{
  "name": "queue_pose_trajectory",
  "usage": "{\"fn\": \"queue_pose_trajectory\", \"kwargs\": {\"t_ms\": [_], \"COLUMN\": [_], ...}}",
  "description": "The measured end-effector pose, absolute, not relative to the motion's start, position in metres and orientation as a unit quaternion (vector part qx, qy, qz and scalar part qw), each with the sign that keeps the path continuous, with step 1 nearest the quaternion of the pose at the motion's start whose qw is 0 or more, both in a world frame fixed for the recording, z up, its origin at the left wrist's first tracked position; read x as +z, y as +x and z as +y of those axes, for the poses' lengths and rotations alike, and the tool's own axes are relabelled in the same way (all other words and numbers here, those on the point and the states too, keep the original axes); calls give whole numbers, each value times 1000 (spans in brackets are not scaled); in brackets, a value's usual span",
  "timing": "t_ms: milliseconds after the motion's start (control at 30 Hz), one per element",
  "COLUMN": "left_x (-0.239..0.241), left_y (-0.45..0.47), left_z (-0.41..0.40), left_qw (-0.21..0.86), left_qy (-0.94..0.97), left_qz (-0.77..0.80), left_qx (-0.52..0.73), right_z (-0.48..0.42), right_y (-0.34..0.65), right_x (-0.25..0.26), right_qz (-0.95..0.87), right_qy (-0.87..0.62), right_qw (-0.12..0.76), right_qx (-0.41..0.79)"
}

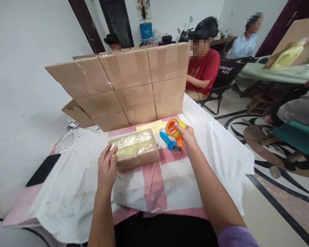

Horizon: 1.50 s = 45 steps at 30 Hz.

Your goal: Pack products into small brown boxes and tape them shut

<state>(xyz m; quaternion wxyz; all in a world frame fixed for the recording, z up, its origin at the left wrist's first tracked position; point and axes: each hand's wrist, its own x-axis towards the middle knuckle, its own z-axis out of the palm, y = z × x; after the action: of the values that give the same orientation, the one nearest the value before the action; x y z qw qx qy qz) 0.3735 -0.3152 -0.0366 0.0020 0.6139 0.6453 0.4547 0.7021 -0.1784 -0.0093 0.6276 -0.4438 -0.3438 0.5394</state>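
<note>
A small cardboard box, its top covered in clear tape, lies on the white and pink table cloth. My left hand rests on the box's near left corner, fingers curled over the edge. My right hand grips an orange and blue tape dispenser that sits on the table just right of the box. A yellow paper slip lies behind the box.
A wall of stacked cardboard boxes stands across the table's far side. A black phone-like slab and a white mesh object lie at left. People sit behind and to the right, one in a red shirt.
</note>
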Motion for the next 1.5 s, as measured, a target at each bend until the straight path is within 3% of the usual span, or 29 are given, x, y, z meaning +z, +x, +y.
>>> {"fn": "queue_pose_trajectory", "kwargs": {"t_ms": [333, 500, 567, 833, 1133, 1267, 1500], "left_x": [-29, -1, 13, 35, 21, 21, 33], "left_y": [373, 394, 418, 533, 564, 572, 590], "left_z": [-306, -311, -311, -269, -266, -273, -290], "left_qw": [-15, -162, -173, 42, 144, 210, 244], "left_qy": [638, 641, 663, 774, 751, 716, 692], "left_qz": [650, 670, 638, 555, 510, 498, 493], "left_qx": [413, 338, 352, 302, 393, 442, 468], "right_z": [-183, -190, -194, -208, -227, -229, -222], "right_y": [703, 707, 708, 702, 699, 699, 707], "right_x": [4, 15, 18, 22, 18, 18, 13], "right_qz": [-307, -333, -345, -411, -521, -493, -449], "right_qy": [-316, -231, -212, -219, -253, -276, -406], "right_qw": [691, 684, 676, 657, 650, 658, 693], "right_qx": [573, 607, 616, 593, 492, 498, 392]}}
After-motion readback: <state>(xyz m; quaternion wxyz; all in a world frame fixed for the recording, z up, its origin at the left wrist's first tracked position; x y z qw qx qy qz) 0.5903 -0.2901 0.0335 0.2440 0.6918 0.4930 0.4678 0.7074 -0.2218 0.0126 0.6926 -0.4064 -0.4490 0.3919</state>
